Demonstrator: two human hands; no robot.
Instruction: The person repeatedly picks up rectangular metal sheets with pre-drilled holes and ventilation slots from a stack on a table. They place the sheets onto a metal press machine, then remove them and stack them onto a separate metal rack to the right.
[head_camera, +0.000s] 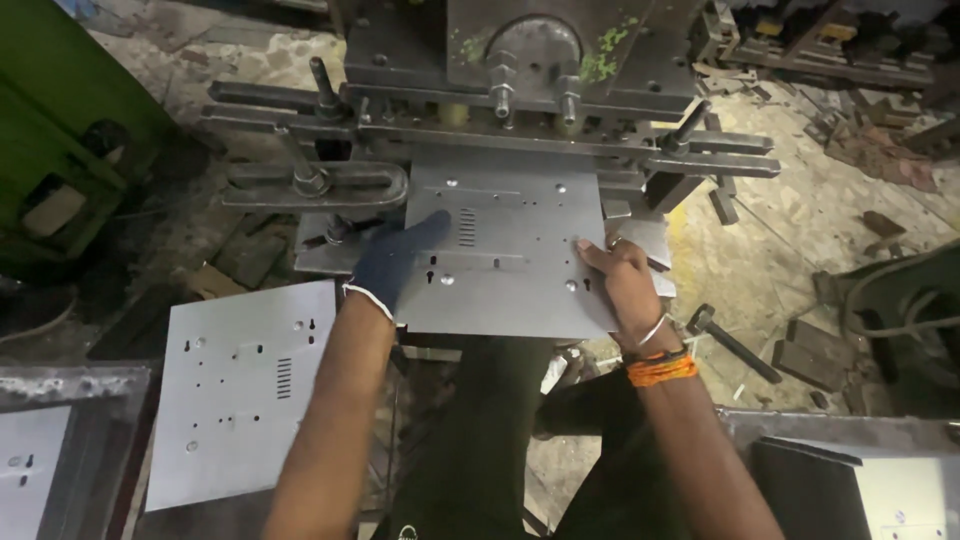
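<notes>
Here a flat grey metal sheet (510, 255) lies on the bed of a heavy press machine (520, 90), its far edge pushed in under the machine's tooling and its near edge overhanging toward the person. The sheet is dull and smooth, punched with small round holes, a couple of keyhole-shaped slots, thin slits and one block of short louvre cuts near its left side.

The far part of the sheet disappears under the dark clamp bars, so how far in it reaches cannot be told. The left palm hides part of the sheet's left edge, and the underside of both hands is out of sight. The picture is dim and the upper press parts are cut off by the top edge.

The left hand (398, 258), in a dark glove with a white cuff, lies on the sheet's left side, fingers together and pointing up toward the louvres; whether it grips the edge or only presses down cannot be told. The bare right hand (622, 280), with a ring, a bangle and orange thread at the wrist, rests flat on the right edge, fingers spread a little, thumb side toward the sheet's middle.

Another punched sheet (240, 390) lies to the lower left, and a hammer (725, 335) on the floor at right.
</notes>
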